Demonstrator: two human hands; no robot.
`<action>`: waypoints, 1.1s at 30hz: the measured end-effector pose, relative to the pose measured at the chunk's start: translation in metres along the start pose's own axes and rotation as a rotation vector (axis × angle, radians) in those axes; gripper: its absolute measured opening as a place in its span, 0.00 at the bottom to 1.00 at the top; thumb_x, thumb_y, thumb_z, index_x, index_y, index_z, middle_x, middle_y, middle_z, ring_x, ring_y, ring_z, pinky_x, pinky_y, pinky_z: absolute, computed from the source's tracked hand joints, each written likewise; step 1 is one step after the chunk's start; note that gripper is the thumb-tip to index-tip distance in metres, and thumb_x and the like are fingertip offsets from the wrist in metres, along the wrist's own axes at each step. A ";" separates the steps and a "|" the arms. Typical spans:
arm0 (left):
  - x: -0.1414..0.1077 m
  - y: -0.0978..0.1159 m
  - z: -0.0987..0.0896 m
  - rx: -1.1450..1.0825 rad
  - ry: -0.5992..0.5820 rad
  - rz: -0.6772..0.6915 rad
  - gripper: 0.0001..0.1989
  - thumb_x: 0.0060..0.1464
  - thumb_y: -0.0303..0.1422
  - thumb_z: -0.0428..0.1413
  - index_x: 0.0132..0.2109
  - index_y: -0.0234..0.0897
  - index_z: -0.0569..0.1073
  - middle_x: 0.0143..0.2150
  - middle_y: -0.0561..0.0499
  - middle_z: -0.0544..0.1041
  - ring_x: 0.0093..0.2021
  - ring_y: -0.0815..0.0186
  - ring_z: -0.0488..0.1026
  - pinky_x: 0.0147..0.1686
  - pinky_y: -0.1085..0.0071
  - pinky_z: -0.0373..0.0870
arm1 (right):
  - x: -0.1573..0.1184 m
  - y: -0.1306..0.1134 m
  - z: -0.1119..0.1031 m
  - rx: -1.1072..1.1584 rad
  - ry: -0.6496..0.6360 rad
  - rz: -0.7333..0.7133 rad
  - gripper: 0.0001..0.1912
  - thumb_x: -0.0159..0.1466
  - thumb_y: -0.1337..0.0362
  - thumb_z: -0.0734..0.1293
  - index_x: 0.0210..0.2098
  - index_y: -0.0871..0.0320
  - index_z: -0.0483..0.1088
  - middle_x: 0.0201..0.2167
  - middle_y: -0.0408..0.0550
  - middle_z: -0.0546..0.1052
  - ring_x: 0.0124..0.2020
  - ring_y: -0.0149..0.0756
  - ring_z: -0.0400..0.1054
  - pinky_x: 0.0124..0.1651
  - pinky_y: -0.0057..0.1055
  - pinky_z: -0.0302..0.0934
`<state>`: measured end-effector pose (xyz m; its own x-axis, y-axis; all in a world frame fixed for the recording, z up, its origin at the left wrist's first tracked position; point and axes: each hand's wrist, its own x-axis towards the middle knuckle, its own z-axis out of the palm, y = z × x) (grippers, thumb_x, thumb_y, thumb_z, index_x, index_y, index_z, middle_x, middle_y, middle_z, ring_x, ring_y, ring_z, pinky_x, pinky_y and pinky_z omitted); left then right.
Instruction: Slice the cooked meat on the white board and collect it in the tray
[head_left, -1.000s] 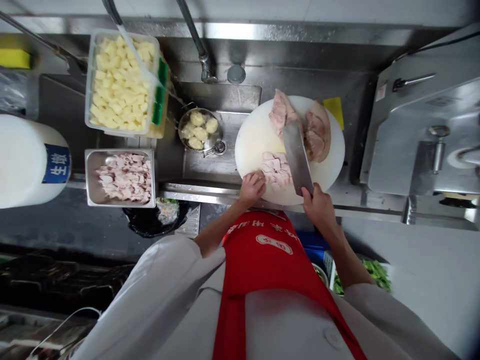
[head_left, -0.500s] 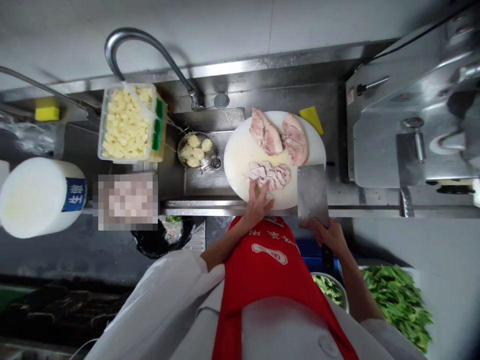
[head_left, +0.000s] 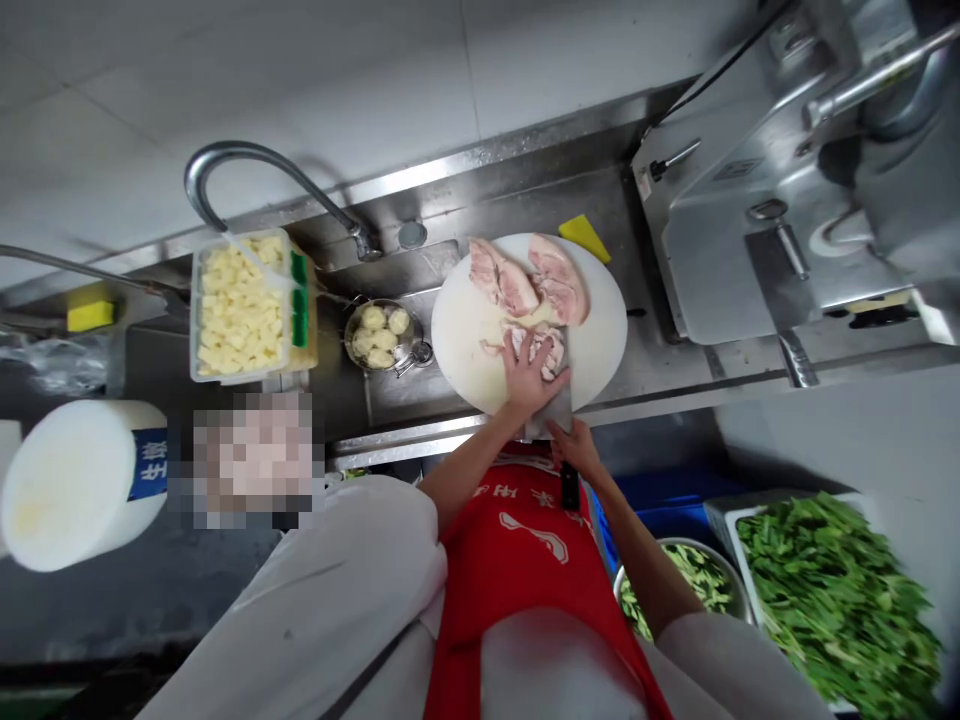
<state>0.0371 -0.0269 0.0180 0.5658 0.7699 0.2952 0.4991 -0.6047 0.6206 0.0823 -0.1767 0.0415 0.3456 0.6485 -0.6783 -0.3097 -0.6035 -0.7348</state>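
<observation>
A round white cutting board (head_left: 461, 350) lies across the metal sink counter. Two large pieces of pale meat (head_left: 559, 280) rest on its far part. Near its front edge is a pile of sliced meat (head_left: 551, 352), partly covered by my left hand (head_left: 526, 380), which lies over it with fingers spread. My right hand (head_left: 576, 450) grips a cleaver (head_left: 559, 408); its blade reaches onto the board, against the right side of the slices and partly under them or hidden by my left hand.
Left of the board, a pot of peeled potatoes (head_left: 382, 337) sits in the sink near a tub of pale cubes (head_left: 240, 310) and a curved faucet (head_left: 262, 150). A slicing machine (head_left: 720, 270) stands right. Leafy greens (head_left: 840, 600) are below right.
My left hand has spread over the sliced meat. The cleaver and my right hand have moved left, bringing the blade to the slices. The camera view has shifted and tilted.
</observation>
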 end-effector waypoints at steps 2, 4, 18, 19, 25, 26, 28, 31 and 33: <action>-0.003 0.001 -0.002 -0.025 -0.018 0.021 0.28 0.56 0.48 0.60 0.59 0.38 0.70 0.65 0.38 0.64 0.73 0.41 0.41 0.66 0.35 0.48 | -0.001 -0.002 0.015 0.028 -0.019 -0.014 0.22 0.56 0.43 0.67 0.25 0.50 0.54 0.10 0.30 0.57 0.09 0.26 0.50 0.12 0.26 0.53; -0.004 0.003 -0.004 -0.040 -0.024 0.053 0.26 0.57 0.46 0.59 0.58 0.39 0.71 0.64 0.39 0.65 0.73 0.43 0.43 0.66 0.37 0.51 | -0.005 -0.001 0.019 0.031 -0.008 -0.040 0.21 0.56 0.44 0.66 0.26 0.50 0.54 0.11 0.31 0.58 0.10 0.26 0.51 0.13 0.26 0.53; 0.011 0.025 -0.064 -0.128 0.306 0.063 0.21 0.58 0.44 0.57 0.55 0.41 0.72 0.64 0.44 0.65 0.72 0.50 0.47 0.70 0.44 0.49 | -0.025 -0.039 0.012 -0.539 0.166 -0.410 0.18 0.60 0.48 0.64 0.31 0.59 0.71 0.24 0.49 0.77 0.27 0.38 0.70 0.31 0.31 0.63; 0.009 0.018 -0.079 -0.100 0.367 0.032 0.21 0.58 0.44 0.56 0.55 0.41 0.72 0.64 0.44 0.65 0.72 0.50 0.47 0.69 0.44 0.49 | -0.024 -0.046 0.021 -0.578 0.118 -0.466 0.18 0.61 0.49 0.63 0.35 0.59 0.72 0.29 0.51 0.79 0.31 0.41 0.72 0.35 0.32 0.65; -0.041 -0.063 -0.201 0.163 0.737 -0.219 0.21 0.58 0.43 0.56 0.55 0.41 0.72 0.64 0.43 0.65 0.72 0.51 0.48 0.69 0.45 0.50 | -0.016 -0.074 0.136 -0.757 -0.318 -0.638 0.17 0.64 0.52 0.62 0.42 0.58 0.72 0.31 0.53 0.80 0.35 0.42 0.74 0.37 0.32 0.66; -0.056 -0.081 -0.224 0.212 0.795 -0.274 0.21 0.58 0.43 0.56 0.56 0.40 0.72 0.64 0.43 0.65 0.72 0.51 0.49 0.69 0.45 0.49 | -0.016 -0.076 0.165 -0.786 -0.403 -0.636 0.15 0.64 0.53 0.62 0.40 0.58 0.72 0.28 0.51 0.79 0.33 0.41 0.74 0.35 0.31 0.65; -0.092 -0.119 -0.266 0.296 0.899 -0.405 0.20 0.59 0.41 0.56 0.56 0.39 0.71 0.63 0.42 0.66 0.71 0.52 0.51 0.69 0.46 0.49 | -0.019 -0.076 0.230 -0.836 -0.584 -0.605 0.13 0.64 0.54 0.63 0.37 0.57 0.70 0.22 0.46 0.76 0.25 0.37 0.71 0.28 0.28 0.62; -0.147 -0.180 -0.317 0.348 0.984 -0.625 0.19 0.61 0.40 0.54 0.57 0.39 0.70 0.62 0.42 0.67 0.69 0.55 0.55 0.70 0.48 0.48 | -0.028 -0.069 0.330 -0.899 -0.833 -0.492 0.08 0.65 0.59 0.62 0.36 0.57 0.67 0.13 0.37 0.67 0.14 0.31 0.64 0.20 0.25 0.54; -0.178 -0.224 -0.341 0.340 1.007 -0.732 0.19 0.62 0.40 0.53 0.57 0.39 0.70 0.60 0.42 0.69 0.66 0.56 0.58 0.70 0.49 0.47 | -0.033 -0.063 0.386 -0.952 -0.925 -0.419 0.04 0.64 0.62 0.62 0.35 0.56 0.65 0.11 0.33 0.64 0.11 0.30 0.61 0.17 0.24 0.50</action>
<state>-0.3994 0.0409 0.0742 -0.5757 0.6665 0.4736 0.7066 0.1140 0.6984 -0.2516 0.0184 0.1071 -0.5590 0.7000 -0.4445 0.5141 -0.1280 -0.8481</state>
